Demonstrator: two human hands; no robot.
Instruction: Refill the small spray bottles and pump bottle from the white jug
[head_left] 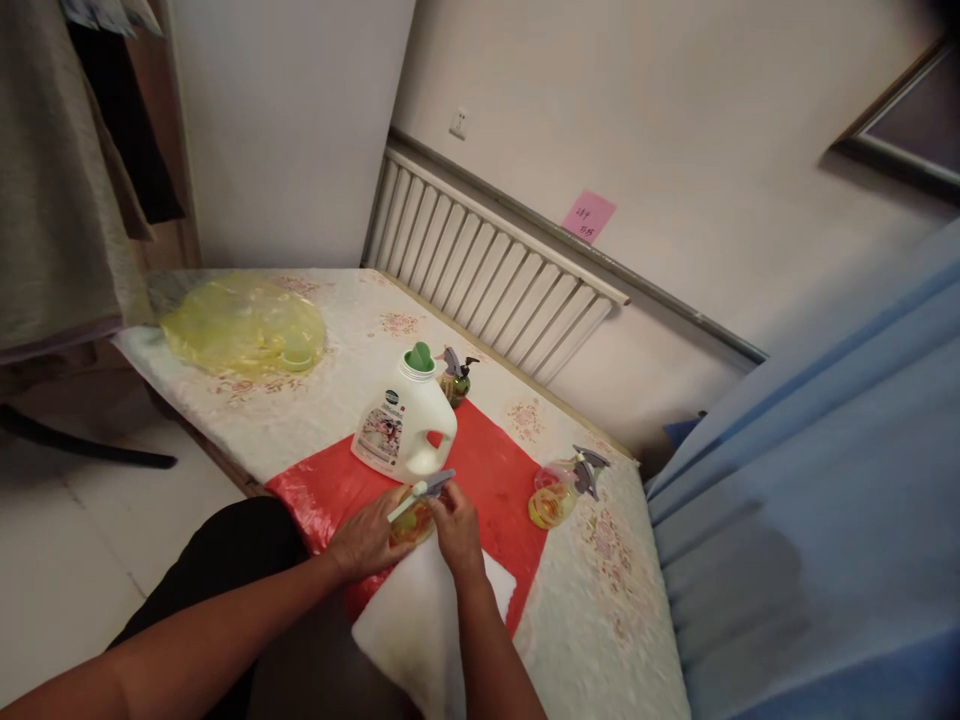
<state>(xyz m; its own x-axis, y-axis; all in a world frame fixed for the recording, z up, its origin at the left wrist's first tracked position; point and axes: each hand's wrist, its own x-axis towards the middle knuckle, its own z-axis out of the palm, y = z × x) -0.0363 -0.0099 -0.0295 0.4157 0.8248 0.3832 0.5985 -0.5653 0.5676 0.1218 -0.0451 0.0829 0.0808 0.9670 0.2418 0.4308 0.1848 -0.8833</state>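
Note:
Near the table's front edge, my left hand is wrapped round the body of a clear spray bottle with yellowish liquid in it. The fingers of my right hand are closed at its grey and white spray head, on the neck side. Just beyond my hands stands a large white detergent jug with a green spout in its open mouth. Below the bottle lies a white cloth, partly over a red plastic sheet. My forearms hide part of the cloth.
To the right, more spray bottle shapes with grey heads stand close together. Behind the jug are small dark bottles, one with a black pump. A yellow plastic bag lies at the far left of the flowered tablecloth. Blue curtain hangs right.

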